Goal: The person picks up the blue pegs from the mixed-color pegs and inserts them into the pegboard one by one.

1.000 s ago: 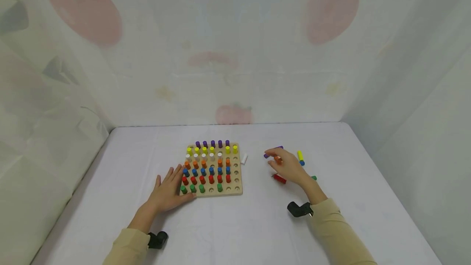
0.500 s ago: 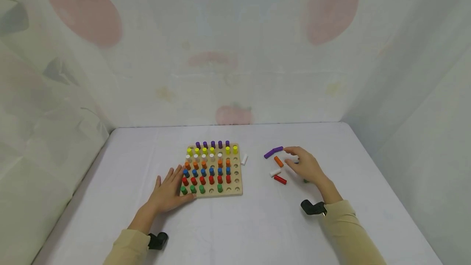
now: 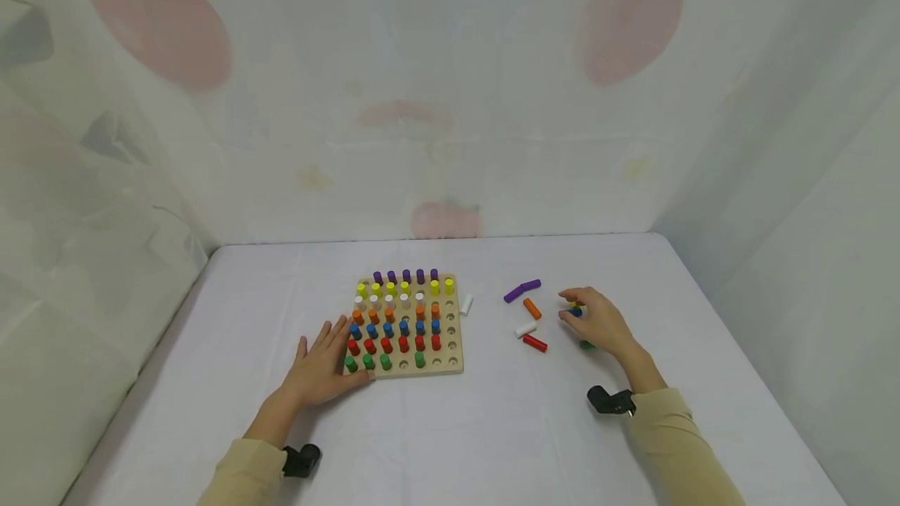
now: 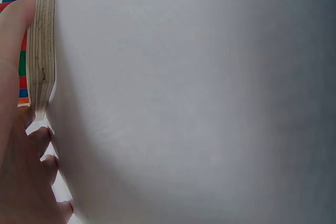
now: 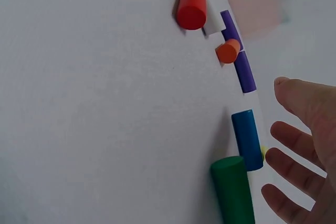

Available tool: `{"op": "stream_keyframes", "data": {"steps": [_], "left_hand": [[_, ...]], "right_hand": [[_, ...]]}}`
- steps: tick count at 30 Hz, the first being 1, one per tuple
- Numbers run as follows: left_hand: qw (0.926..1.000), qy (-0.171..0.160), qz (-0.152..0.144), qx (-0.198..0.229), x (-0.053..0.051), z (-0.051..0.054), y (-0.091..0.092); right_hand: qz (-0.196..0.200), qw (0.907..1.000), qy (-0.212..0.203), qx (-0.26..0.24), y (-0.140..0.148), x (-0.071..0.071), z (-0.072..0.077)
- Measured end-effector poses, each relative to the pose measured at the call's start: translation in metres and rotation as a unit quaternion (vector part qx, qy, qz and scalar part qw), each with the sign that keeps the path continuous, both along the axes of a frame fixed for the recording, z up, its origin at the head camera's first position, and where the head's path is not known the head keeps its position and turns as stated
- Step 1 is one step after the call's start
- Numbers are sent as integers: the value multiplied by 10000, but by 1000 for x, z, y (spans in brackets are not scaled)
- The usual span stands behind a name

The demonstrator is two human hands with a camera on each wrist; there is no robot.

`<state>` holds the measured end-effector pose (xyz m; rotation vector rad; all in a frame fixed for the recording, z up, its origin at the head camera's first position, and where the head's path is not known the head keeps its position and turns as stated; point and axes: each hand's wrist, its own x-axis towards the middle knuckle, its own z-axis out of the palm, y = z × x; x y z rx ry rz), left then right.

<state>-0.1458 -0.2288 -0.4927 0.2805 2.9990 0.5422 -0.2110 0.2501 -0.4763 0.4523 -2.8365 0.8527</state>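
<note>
My left hand rests against the left front corner of a wooden pegboard. Its fingers are spread along the left side and the thumb touches the front edge. Coloured pegs stand upright in the board in rows by colour. To the right, my right hand hovers with relaxed, parted fingers over a blue peg. A gap shows between the fingers and that peg in the right wrist view. Beside it lies a green peg; a yellow peg is mostly hidden by the hand.
Between board and right hand lie two purple pegs, an orange peg, a white peg and a red peg. Another white peg lies close to the board's right edge. Several holes on the board's right side hold no peg.
My right hand has moved right, from above the orange and purple pegs to above the blue one, uncovering a white peg. My left hand has stayed put.
</note>
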Motion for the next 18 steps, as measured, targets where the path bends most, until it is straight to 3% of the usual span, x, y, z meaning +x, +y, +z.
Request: {"op": "stream_keyframes", "data": {"steps": [18], "left_hand": [[10000,-11,-13,23,0,-1,-1]], "right_hand": [[-232,9988,-137,413,8,0,-12]]}}
